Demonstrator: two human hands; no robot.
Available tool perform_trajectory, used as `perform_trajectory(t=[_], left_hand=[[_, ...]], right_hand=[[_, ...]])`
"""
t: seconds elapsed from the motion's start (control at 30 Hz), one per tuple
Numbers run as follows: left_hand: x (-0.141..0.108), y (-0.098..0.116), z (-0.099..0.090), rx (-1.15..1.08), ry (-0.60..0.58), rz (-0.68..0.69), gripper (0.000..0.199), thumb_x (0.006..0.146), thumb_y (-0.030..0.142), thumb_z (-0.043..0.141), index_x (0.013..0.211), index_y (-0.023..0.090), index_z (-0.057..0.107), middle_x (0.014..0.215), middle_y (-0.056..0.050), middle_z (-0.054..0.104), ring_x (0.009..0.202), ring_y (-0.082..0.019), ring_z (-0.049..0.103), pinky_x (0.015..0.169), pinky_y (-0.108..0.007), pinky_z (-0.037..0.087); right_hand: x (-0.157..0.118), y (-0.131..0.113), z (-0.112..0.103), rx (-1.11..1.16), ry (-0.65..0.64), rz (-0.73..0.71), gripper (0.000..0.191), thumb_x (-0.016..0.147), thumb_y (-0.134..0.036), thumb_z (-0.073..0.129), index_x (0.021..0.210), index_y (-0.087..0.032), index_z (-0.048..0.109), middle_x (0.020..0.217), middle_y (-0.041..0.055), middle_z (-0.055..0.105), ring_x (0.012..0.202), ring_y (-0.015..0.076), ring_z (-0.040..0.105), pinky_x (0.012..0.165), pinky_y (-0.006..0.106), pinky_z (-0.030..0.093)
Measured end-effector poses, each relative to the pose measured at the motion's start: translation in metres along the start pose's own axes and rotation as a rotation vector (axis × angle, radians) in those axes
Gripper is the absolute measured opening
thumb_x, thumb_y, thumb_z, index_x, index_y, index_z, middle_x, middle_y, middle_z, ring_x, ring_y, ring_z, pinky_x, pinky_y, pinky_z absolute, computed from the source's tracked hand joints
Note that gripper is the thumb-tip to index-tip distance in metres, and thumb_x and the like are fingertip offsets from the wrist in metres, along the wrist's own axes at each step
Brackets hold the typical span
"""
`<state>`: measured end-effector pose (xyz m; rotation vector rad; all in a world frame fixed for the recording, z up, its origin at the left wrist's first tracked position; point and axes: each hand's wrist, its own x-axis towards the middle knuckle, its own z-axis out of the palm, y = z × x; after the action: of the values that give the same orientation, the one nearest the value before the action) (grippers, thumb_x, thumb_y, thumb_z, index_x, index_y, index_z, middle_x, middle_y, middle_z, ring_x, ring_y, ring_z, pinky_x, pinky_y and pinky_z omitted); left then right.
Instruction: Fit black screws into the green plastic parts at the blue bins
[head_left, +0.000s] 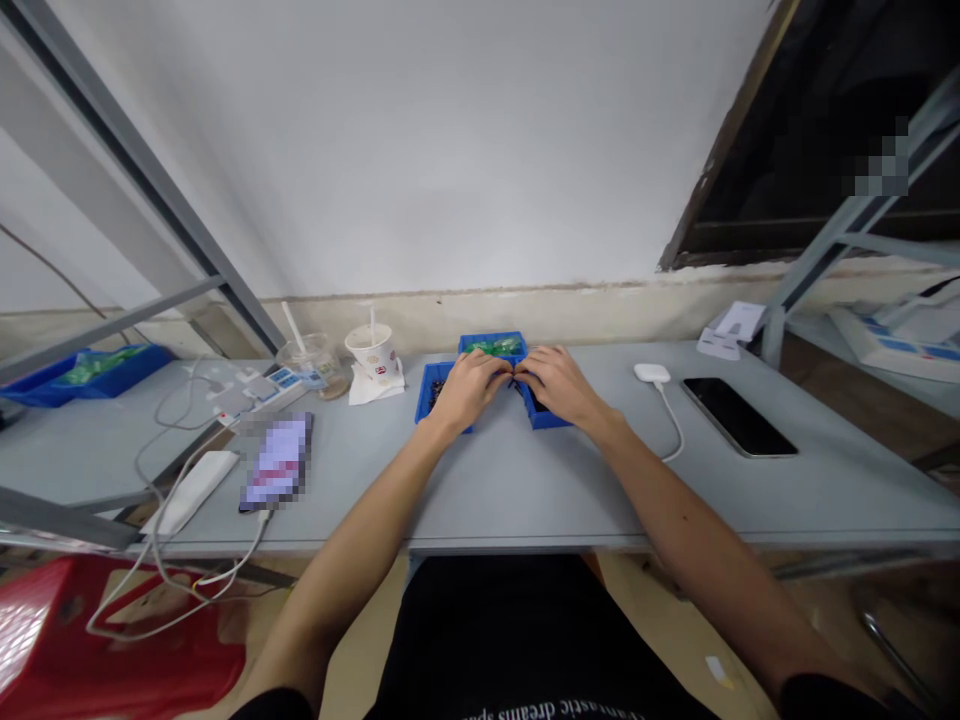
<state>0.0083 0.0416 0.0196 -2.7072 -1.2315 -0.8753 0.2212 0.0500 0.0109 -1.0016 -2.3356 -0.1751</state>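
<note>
My left hand (471,388) and my right hand (553,382) meet fingertip to fingertip above the bins. Between the pinched fingers is a small dark piece (514,380), too small to name. Under my left hand stands a blue bin (422,402) with small dark parts inside. Below my right hand is another blue bin (551,421), partly covered by the hand, with dark contents. Behind both hands sits a third blue bin (491,337) holding green plastic-looking pieces (495,347).
Left on the table are a paper cup (371,350), a clear cup (315,362), a power strip (277,392), a phone on a cable (277,460) and a white power bank (195,490). At right lie a white earphone case (651,373) and a black phone (739,415).
</note>
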Motion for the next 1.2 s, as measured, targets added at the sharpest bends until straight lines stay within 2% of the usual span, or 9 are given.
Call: perform_trajectory(t=[0.27,0.47,0.63,0.77,0.83,0.97,1.07,1.2], left_hand=[[-0.004,0.003,0.0,0.079,-0.01,0.01,0.032,0.111,0.035,0.046,0.114,0.022,0.075,0.109,-0.006,0.078,0.105,-0.023,0.064,0.098,-0.038,0.044],[-0.004,0.002,-0.001,0.097,0.041,0.027,0.036,0.112,0.037,0.043,0.114,0.022,0.076,0.112,-0.007,0.078,0.107,-0.022,0.064,0.1,-0.038,0.044],[-0.005,0.002,-0.002,0.097,0.031,0.019,0.034,0.111,0.038,0.046,0.112,0.022,0.077,0.111,-0.006,0.079,0.106,-0.023,0.064,0.1,-0.037,0.043],[-0.001,0.0,0.0,0.082,0.022,-0.048,0.035,0.112,0.035,0.042,0.125,0.024,0.073,0.119,-0.006,0.078,0.111,-0.023,0.064,0.099,-0.036,0.045],[0.005,-0.002,0.003,0.104,-0.022,-0.11,0.035,0.112,0.031,0.042,0.127,0.024,0.073,0.123,-0.006,0.077,0.116,-0.023,0.065,0.099,-0.036,0.047],[0.021,-0.003,0.012,0.263,-0.236,-0.193,0.033,0.11,0.029,0.046,0.116,0.019,0.078,0.116,-0.013,0.077,0.112,-0.027,0.07,0.097,-0.037,0.052],[0.032,0.0,0.021,0.379,-0.368,-0.273,0.034,0.108,0.029,0.049,0.114,0.014,0.078,0.111,-0.019,0.077,0.107,-0.032,0.074,0.092,-0.04,0.056],[0.04,0.004,0.03,0.405,-0.413,-0.29,0.027,0.101,0.016,0.055,0.116,0.012,0.077,0.112,-0.022,0.076,0.112,-0.033,0.074,0.092,-0.039,0.058]], right_hand=[[0.002,-0.013,-0.009,0.062,0.074,0.051,0.024,0.107,-0.027,0.048,0.096,-0.023,0.069,0.101,0.0079,0.076,0.102,0.0264,0.063,0.095,0.041,0.037],[0.001,-0.01,-0.002,0.025,0.015,0.118,0.033,0.109,-0.031,0.042,0.091,-0.022,0.068,0.096,0.0084,0.077,0.097,0.0262,0.065,0.093,0.041,0.036],[0.0,-0.009,-0.001,0.085,0.034,0.067,0.028,0.11,-0.034,0.043,0.098,-0.023,0.066,0.103,0.0079,0.077,0.101,0.0251,0.067,0.093,0.038,0.038],[0.001,-0.009,-0.006,0.045,0.09,0.118,0.029,0.11,-0.033,0.041,0.094,-0.023,0.064,0.101,0.0082,0.077,0.1,0.0258,0.066,0.092,0.039,0.038],[0.001,-0.006,-0.01,0.015,0.161,0.189,0.03,0.109,-0.033,0.04,0.091,-0.023,0.062,0.097,0.0081,0.075,0.096,0.0258,0.064,0.091,0.039,0.037],[0.0,0.003,-0.018,-0.045,0.282,0.295,0.032,0.109,-0.033,0.037,0.088,-0.023,0.059,0.095,0.0091,0.072,0.096,0.027,0.062,0.092,0.041,0.036],[-0.001,0.008,-0.019,-0.07,0.287,0.35,0.029,0.108,-0.038,0.039,0.094,-0.023,0.06,0.099,0.0101,0.071,0.101,0.0287,0.062,0.093,0.043,0.036],[-0.002,0.01,-0.014,-0.061,0.232,0.364,0.03,0.109,-0.041,0.04,0.102,-0.023,0.062,0.108,0.0111,0.072,0.107,0.0293,0.062,0.093,0.043,0.036]])
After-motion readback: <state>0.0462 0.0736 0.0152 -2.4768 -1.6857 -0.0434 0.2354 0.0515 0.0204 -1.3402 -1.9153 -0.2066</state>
